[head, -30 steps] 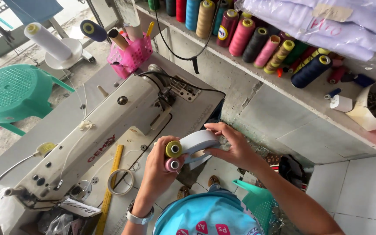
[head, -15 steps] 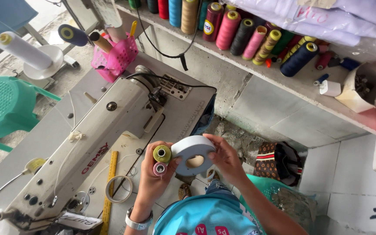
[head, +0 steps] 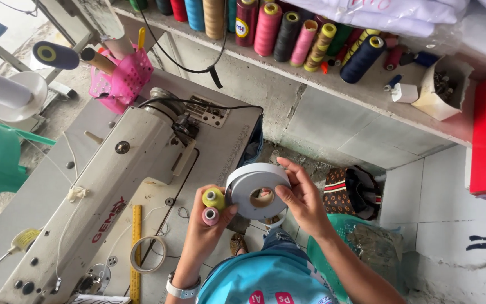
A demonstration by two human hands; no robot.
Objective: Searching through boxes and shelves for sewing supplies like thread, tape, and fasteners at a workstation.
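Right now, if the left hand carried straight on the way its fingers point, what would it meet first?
The left hand holds a yellow spool and a pink spool, fingers pointing up-right. The first thing there is the white tape roll in the right hand, seemingly touching already; depth is unclear.

We cannot see most of our left hand (head: 209,228)'s fingers, which are tucked behind the yellow spool (head: 214,198) and the pink spool (head: 210,215), and our right hand (head: 302,200) covers the right rim of the grey tape roll (head: 256,190), whose far side is turned away from us. The sewing machine (head: 108,197) is cut off at the bottom edge, and its needle area lies hidden under the machine's head. The thread cones on the shelf (head: 333,84) are cropped by the top edge, and the contents of the white cup (head: 442,90) are too small for us to tell.
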